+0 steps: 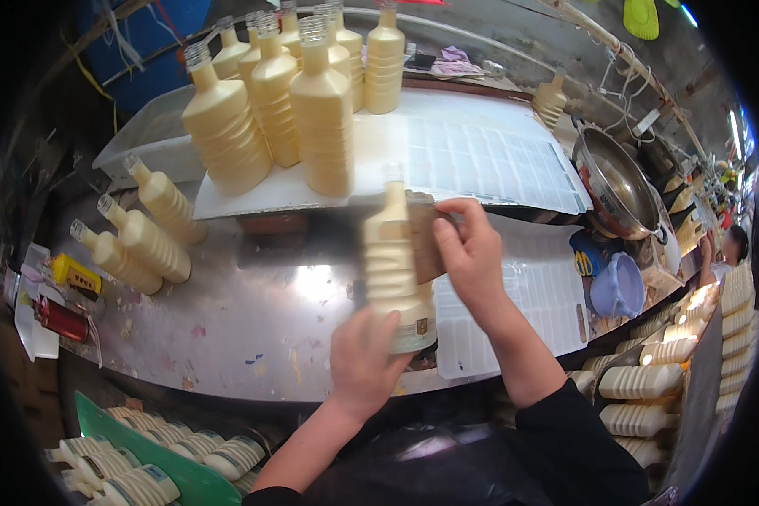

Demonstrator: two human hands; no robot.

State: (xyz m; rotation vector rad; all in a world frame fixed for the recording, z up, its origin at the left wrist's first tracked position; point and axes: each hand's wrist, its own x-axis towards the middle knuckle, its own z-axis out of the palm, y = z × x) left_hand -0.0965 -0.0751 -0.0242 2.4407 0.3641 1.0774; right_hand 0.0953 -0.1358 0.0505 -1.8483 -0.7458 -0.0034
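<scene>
A cream-coloured ribbed bottle (388, 249) with a clear neck stands upright before me, slightly blurred by motion. My left hand (363, 358) is closed around its lower part, near a printed band at the base. In my right hand (472, 257) is a flat brown block (426, 240), pinched between thumb and fingers and held against or right beside the bottle's right side; whether it touches cannot be told. Just beyond, a white board (379, 139) bears several like bottles (322, 126), and a translucent sheet of labels (489, 164) lies on its right part.
The metal table (261, 329) carries several bottles (148, 240) at left, near a yellow box (76, 274) and a red can (61, 319). Another label sheet (514, 312), a purple basket (618, 285) and a large pan (620, 181) are at right. Bottles (641, 381) fill both lower sides. A person (729, 257) is far right.
</scene>
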